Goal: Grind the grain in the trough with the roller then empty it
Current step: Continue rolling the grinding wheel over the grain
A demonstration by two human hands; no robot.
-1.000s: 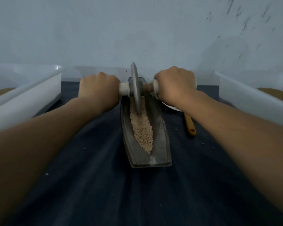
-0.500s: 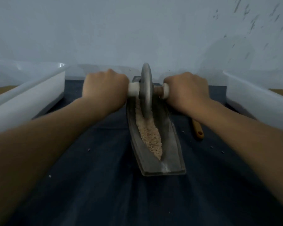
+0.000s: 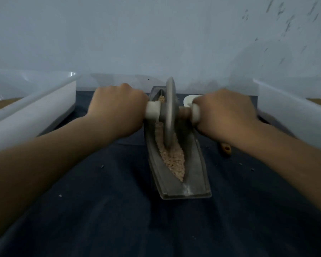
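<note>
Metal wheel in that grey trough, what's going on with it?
A person is grinding. The left hand and the right hand each grip a white handle of the roller, whose disc stands on edge in the trough, set down into the pale grain. The grain lies along the trough's groove, and nothing has been emptied yet. The trough sits on a dark cloth.

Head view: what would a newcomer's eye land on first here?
The grey disc roller stands on edge at centre, its white handles gripped by the left hand and the right hand. Beneath it the long grey trough runs toward the camera, with pale grain along its groove. A white bin sits at far left and another at far right.
</note>
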